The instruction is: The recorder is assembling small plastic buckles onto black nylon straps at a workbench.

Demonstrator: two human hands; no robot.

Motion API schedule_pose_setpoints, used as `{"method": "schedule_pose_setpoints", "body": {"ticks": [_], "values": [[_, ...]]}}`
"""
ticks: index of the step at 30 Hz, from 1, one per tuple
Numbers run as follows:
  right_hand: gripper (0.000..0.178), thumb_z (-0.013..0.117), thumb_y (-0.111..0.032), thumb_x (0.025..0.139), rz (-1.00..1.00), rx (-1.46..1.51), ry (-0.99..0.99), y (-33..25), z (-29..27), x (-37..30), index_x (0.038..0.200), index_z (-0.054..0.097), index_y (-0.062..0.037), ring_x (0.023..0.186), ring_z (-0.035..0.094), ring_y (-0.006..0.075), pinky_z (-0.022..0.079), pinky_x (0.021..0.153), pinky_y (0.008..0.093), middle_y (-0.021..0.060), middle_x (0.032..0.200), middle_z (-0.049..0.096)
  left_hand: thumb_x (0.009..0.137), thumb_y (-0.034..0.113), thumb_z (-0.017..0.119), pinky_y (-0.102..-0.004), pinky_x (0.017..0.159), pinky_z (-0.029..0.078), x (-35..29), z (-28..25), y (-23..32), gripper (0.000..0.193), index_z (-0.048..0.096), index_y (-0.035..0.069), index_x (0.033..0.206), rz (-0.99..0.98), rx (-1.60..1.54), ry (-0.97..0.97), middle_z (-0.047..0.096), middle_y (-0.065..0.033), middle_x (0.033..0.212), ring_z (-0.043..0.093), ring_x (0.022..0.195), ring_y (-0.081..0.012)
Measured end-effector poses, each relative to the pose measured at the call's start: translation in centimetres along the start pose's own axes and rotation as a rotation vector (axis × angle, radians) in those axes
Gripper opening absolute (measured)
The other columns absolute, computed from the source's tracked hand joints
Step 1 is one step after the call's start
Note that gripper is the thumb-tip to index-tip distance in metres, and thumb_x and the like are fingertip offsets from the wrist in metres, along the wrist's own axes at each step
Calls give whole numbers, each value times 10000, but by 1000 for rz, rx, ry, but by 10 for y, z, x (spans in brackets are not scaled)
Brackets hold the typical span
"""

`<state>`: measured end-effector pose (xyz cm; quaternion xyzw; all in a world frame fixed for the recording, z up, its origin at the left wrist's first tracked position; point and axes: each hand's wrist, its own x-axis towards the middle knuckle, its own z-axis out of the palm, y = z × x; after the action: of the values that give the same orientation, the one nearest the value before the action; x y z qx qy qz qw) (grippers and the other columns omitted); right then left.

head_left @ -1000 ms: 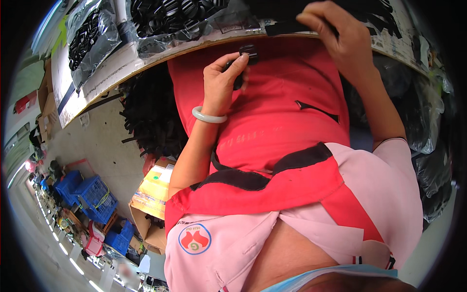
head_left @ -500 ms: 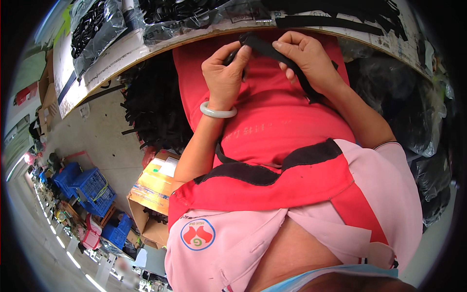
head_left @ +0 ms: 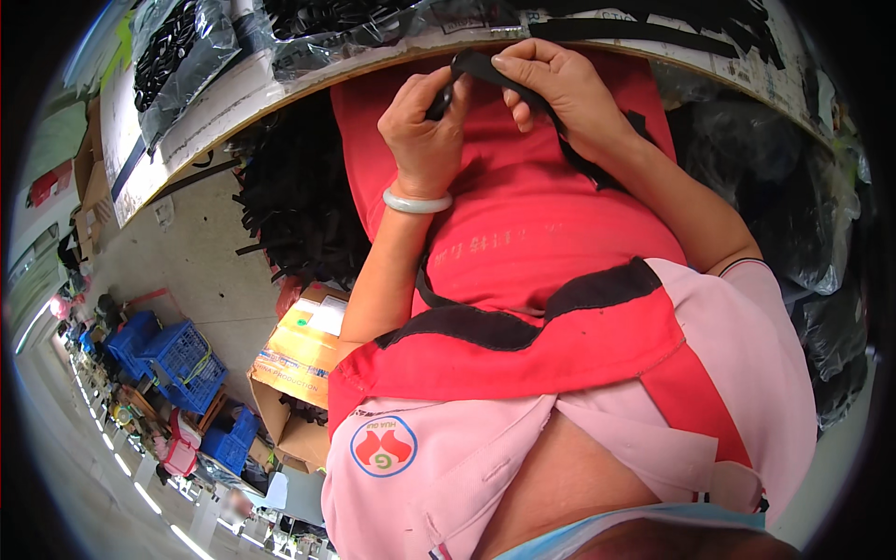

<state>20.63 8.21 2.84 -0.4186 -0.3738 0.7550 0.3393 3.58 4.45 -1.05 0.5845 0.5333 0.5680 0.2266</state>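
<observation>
A black webbing strap (head_left: 482, 67) runs between my hands, just in front of the table edge and over my red apron (head_left: 532, 205). My left hand (head_left: 420, 126), with a pale bangle at the wrist, is closed on a small dark piece (head_left: 440, 103) at the strap's end. The fingers cover most of that piece, so I cannot tell its kind. My right hand (head_left: 569, 93) pinches the strap between thumb and fingers a little farther along. From there the strap's loose length hangs below the right palm onto the apron.
On the white table (head_left: 201, 131) sit a clear bag of small black plastic parts (head_left: 177, 56) and, at the right, several black straps (head_left: 644, 37). Dark straps pile (head_left: 294, 196) under the table at left. A cardboard box (head_left: 294, 373) and blue crates (head_left: 187, 364) stand on the left.
Both hands have moved slightly up toward the table edge, the right one also a little left. The strap now bends over more sharply near my left fingertips.
</observation>
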Motion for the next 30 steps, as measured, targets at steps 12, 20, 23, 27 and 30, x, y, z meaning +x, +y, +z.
{"method": "schedule_pose_setpoints", "body": {"ticks": [12, 20, 23, 27, 30], "values": [[262, 626, -238, 922, 50, 17, -102, 13, -9, 18, 1011, 603, 7, 640, 620, 78, 504, 566, 182, 44, 773, 650, 822, 32, 703, -231, 537, 436, -6, -2, 0, 126, 669, -26, 930, 87, 42, -148, 634, -66, 745, 566, 624, -111], [106, 677, -128, 871, -646, -515, 35, 18, -7, 12, 933, 677, -42, 779, 574, 97, 452, 772, 225, -9, 792, 605, 913, 135, 606, -211, 437, 384, -2, -10, -3, 237, 602, -27, 1086, -1036, -911, -127, 648, -75, 821, 529, 593, -91], [106, 665, -28, 856, -713, -522, -86, -13, 16, -5, 953, 622, -26, 871, 527, 108, 427, 770, 233, 25, 948, 556, 914, 154, 613, -214, 437, 387, 0, -14, 12, 216, 611, -17, 1046, -990, -1020, -135, 631, -80, 781, 527, 581, -105], [133, 661, -52, 871, -430, -476, -31, 12, -1, 7, 998, 636, -18, 921, 530, 84, 424, 812, 200, 4, 997, 561, 908, 147, 622, -217, 426, 384, -2, -13, 7, 213, 609, -27, 1030, -958, -1189, -141, 612, -79, 745, 519, 546, -109], [110, 637, -78, 901, -298, -370, -32, 20, 1, 6, 993, 628, -19, 884, 524, 53, 418, 804, 190, -25, 943, 580, 900, 135, 634, -221, 406, 381, -7, -10, 2, 227, 603, -37, 1046, -960, -953, -229, 593, -68, 712, 516, 515, -113]]}}
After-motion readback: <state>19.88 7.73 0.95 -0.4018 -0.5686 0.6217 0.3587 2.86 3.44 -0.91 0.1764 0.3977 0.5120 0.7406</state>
